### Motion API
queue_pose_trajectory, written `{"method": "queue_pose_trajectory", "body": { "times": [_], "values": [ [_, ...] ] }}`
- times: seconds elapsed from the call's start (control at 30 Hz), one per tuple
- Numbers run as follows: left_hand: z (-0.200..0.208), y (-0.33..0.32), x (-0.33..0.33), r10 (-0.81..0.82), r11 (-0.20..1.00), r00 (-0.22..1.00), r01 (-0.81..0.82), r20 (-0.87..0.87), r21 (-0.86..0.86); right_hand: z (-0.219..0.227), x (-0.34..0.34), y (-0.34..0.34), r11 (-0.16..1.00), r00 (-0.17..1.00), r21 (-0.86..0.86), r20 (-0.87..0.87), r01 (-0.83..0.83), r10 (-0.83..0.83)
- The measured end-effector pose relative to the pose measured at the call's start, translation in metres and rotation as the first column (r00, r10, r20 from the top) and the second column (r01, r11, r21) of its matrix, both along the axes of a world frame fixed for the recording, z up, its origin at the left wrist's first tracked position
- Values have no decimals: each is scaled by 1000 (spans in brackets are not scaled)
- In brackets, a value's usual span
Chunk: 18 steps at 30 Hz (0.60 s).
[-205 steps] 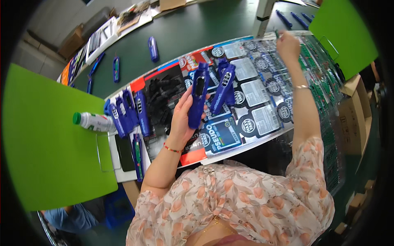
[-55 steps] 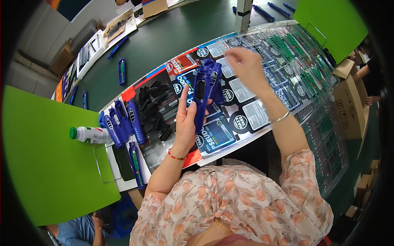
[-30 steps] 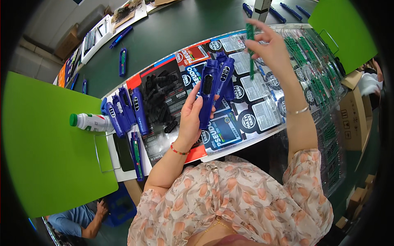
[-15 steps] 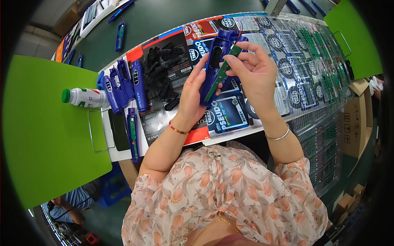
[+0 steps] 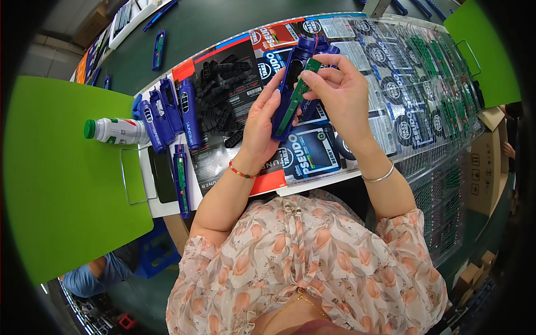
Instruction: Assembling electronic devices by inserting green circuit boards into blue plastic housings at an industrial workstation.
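Note:
My left hand (image 5: 261, 120) is closed round a blue plastic housing (image 5: 281, 124), a long half shell held tilted above the printed sheets. In my right hand (image 5: 341, 96), thumb and fingers pinch the upper end of a narrow green circuit board (image 5: 296, 99). The board lies along the housing's open side, its lower end inside or against the shell; how far it is seated I cannot tell. A thin red wire rises near its top. More blue housing parts (image 5: 160, 121) lie left of my hands, beside a pile of black plastic pieces (image 5: 219, 103).
Clear trays with many green boards (image 5: 441, 72) stand at the right. A white bottle with a green cap (image 5: 114, 132) lies at the left by a green panel (image 5: 61, 178). A blue shell with a board (image 5: 181, 181) rests near the front edge. Another person's sleeve (image 5: 84, 279) shows lower left.
The green board has shifted slightly left and swung closer in line with the housing. My right hand moved a little left with it. The other person at lower left has moved.

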<state>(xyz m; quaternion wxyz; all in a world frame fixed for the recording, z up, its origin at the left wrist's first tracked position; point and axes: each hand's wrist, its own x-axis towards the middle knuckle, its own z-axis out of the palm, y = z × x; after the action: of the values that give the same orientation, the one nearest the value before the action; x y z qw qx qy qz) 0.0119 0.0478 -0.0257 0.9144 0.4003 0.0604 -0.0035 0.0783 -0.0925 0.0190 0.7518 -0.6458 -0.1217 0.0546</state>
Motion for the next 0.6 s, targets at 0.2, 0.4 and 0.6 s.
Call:
{"method": "queue_pose_trajectory", "body": {
  "times": [0.2, 0.4, 0.6],
  "values": [
    [0, 0, -1, 13, 1000, 1000, -12, -10, 20, -1, 0, -1, 996, 994, -94, 107, -10, 20],
    [2, -1, -1, 54, 998, 999, -53, -5, 41, 6, -11, 6, 987, 986, -159, 168, 14, 13],
    [16, -2, 1, 84, 996, 995, -85, -47, -13, 18, -14, 0, 995, 986, -94, 162, -32, 47]
  ]
}}
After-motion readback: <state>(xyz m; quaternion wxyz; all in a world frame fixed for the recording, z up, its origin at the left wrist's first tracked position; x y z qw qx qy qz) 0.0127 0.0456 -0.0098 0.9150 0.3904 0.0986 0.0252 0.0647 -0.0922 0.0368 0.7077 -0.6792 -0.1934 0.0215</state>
